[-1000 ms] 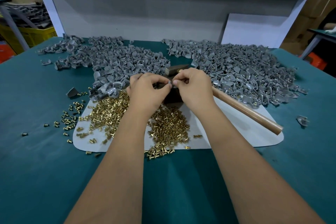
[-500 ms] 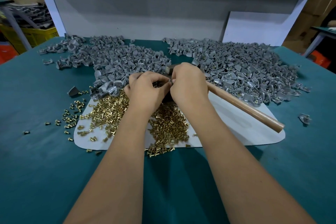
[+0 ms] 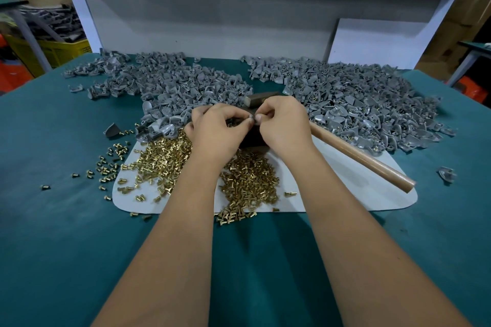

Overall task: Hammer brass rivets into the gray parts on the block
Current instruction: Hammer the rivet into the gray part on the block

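On top of the green desk (image 3: pixel 66 233) lies a pale flat mat (image 3: pixel 353 191), and both hands meet over the far middle of it. The left hand (image 3: pixel 215 133) and the right hand (image 3: pixel 285 127) have their fingers curled, and their fingertips come together just above a dark block (image 3: pixel 252 139) that peeks out between them. Each grip pinches something very small at that spot, but it is too tiny and too hidden to tell what it is. A big heap of brass rivets (image 3: pixel 247 178) lies on the mat near the wrists, with more of them spread to the left and some spilled onto the green desk. Two large piles of gray parts (image 3: pixel 353 106) sit behind the hands, one to the left and one to the right, and a few gray parts touch the rivets by the left hand. A hammer (image 3: pixel 361 159) rests on the mat to the right. Its wooden handle slants toward the near right, and its metal head sticks out just behind the right hand. One dark gray piece (image 3: pixel 113 130) lies alone on the desk to the left, and one more gray part (image 3: pixel 447 174) lies alone far to the right. A yellow crate (image 3: pixel 61 50) stands off the desk at the far left.
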